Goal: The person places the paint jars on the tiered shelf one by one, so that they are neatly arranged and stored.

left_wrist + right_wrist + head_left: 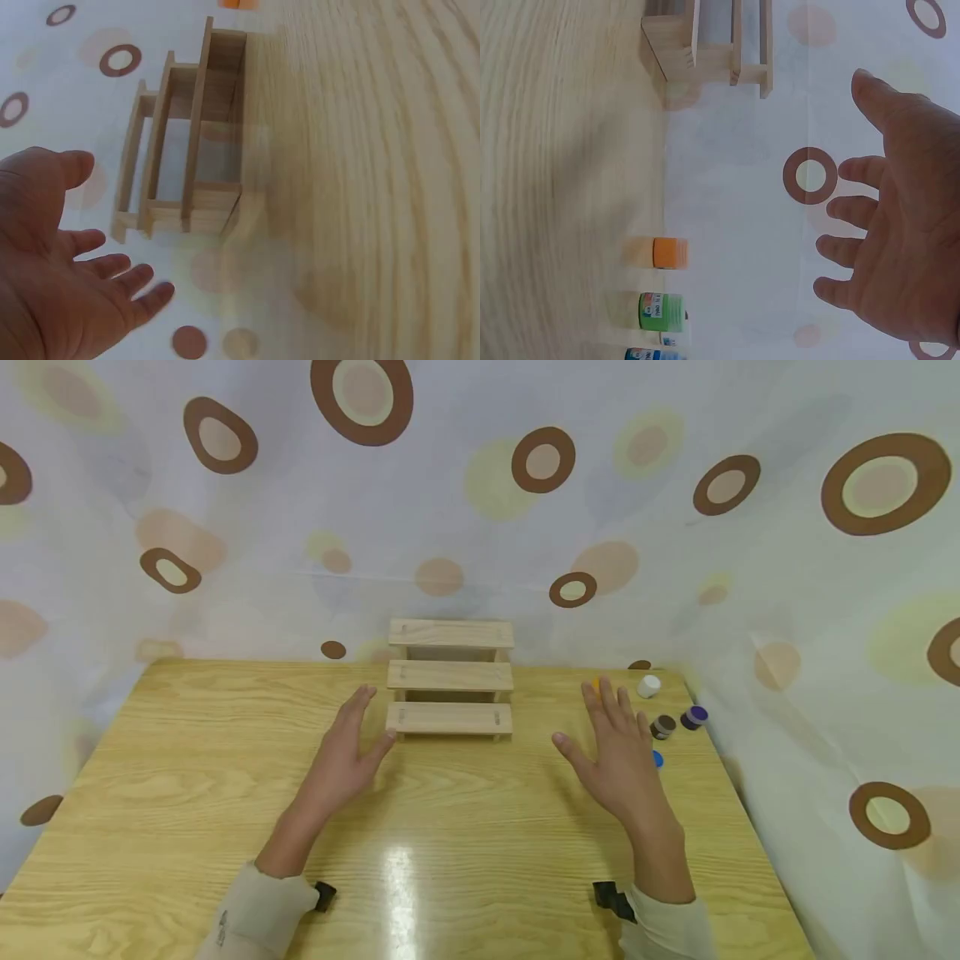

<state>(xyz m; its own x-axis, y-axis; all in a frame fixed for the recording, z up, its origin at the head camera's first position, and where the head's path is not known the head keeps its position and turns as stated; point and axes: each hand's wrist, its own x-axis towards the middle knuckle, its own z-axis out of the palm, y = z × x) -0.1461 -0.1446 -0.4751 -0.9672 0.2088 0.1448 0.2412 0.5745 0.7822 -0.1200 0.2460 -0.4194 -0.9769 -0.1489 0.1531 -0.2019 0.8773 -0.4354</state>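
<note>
A small three-step wooden rack stands against the back of the table. My left hand hovers just left of its lowest step, thumb spread from the straight fingers, holding nothing. To the right of the rack, my right hand is also raised over the table with fingers spread and nothing in it. Small paint jars are grouped around it: a white one, a brown one, a purple one and a blue one partly hidden by the hand. In the right wrist view, an orange jar and a green jar show.
The wood-grain table meets a patterned sheet with brown rings along its back edge. The sheet continues down the right side, close to the purple jar. Black wrist-camera mounts sit at the sleeves.
</note>
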